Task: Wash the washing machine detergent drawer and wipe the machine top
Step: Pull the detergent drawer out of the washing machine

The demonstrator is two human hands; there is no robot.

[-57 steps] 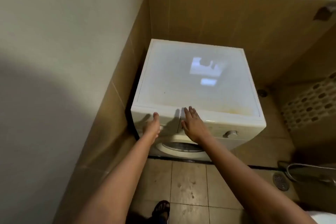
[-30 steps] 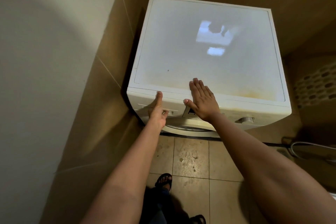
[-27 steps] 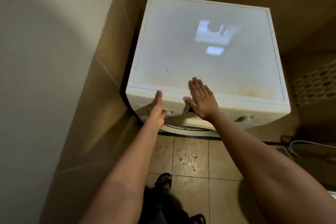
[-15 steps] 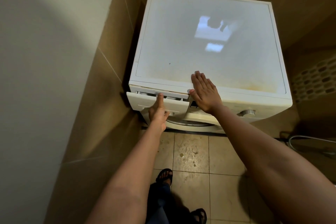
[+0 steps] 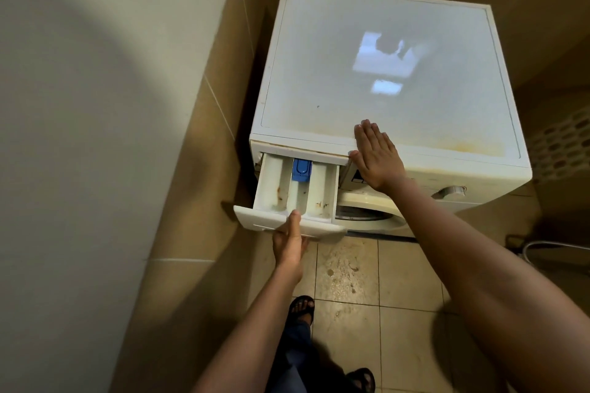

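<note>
Pinching the front panel of the detergent drawer [image 5: 274, 183], the left hand [image 5: 289, 247] is laying its thumb over the panel's top edge while its other fingers are curling underneath, mostly hidden. The right hand [image 5: 376, 156] is lying flat with straight fingers held together, pressing on the near edge of the machine top [image 5: 383, 73], just right of the drawer slot.

The drawer is sticking out of the washing machine [image 5: 498, 175] at its near left corner. Its long axis is running from far to near, the front panel pointing towards the person and the far end sitting inside the slot. Three compartments are lying side by side along that axis, showing brown stains, with a blue insert [image 5: 301, 170] in the middle one at the far end.

The machine top is showing a yellowish stain near its right front corner. A dial [image 5: 451, 191] and the round door [image 5: 367, 215] are showing on the front. Below, a sandalled foot [image 5: 301, 305] is standing on the tiled floor [image 5: 348, 268].
</note>
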